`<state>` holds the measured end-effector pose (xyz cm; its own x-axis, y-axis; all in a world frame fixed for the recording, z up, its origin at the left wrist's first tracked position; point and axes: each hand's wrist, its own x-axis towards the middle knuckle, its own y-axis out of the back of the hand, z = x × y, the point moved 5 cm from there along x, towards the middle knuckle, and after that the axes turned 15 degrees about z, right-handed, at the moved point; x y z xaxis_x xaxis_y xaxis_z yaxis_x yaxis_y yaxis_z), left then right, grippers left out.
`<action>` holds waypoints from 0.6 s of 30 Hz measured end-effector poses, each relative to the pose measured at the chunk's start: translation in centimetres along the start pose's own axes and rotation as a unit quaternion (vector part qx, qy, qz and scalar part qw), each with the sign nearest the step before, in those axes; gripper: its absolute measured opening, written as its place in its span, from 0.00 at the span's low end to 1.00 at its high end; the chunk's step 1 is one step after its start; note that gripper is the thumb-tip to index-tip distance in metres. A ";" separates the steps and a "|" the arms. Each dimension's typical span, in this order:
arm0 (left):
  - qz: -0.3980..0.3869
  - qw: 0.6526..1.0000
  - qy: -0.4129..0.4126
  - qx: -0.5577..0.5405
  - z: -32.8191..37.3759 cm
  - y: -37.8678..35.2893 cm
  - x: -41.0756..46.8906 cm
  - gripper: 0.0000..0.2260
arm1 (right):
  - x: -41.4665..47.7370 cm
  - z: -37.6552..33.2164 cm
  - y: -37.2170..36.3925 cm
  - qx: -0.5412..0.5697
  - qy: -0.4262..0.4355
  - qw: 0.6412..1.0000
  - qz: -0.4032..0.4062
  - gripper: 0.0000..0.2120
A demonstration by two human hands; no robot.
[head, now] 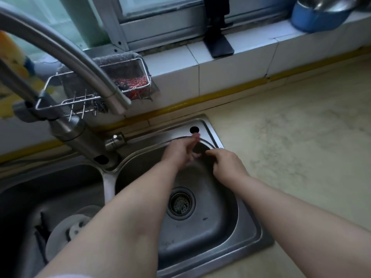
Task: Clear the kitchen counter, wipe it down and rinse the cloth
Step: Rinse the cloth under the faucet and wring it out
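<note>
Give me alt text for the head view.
Both hands, left hand and right hand, meet over the right sink basin near its back rim; no cloth can be made out. The faucet arches at left, and the counter lies bare.

Both hands reach over the right sink basin. The left hand and right hand pinch a dark cloth between them at the basin's far rim, beside the beige bench.

Mottled beige counter, steel-grey sink, blue pot, yellow trim
</note>
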<state>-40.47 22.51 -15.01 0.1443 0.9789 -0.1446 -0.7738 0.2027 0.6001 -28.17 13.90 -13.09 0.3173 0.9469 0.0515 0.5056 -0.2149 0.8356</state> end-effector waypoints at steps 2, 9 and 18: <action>-0.036 0.998 0.026 -0.042 0.9 -1.0 -1.4 0.10 | 0.0 -0.3 0.0 0.020 -0.006 1.000 -0.021 0.27; 0.043 0.998 -0.051 0.018 2.8 5.7 -4.8 0.14 | 0.1 -4.5 -0.9 0.140 -0.026 0.987 -0.070 0.26; 0.165 0.896 -0.078 0.404 0.7 17.2 -5.4 0.21 | -2.4 -7.9 -4.1 0.423 -0.241 0.837 -0.252 0.12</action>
<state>-54.12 20.74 -3.37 0.1229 0.9676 0.2204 -0.1001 -0.2089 0.9728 -37.33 14.35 -12.33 0.0768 0.8063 -0.5864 0.9946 -0.1029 -0.0112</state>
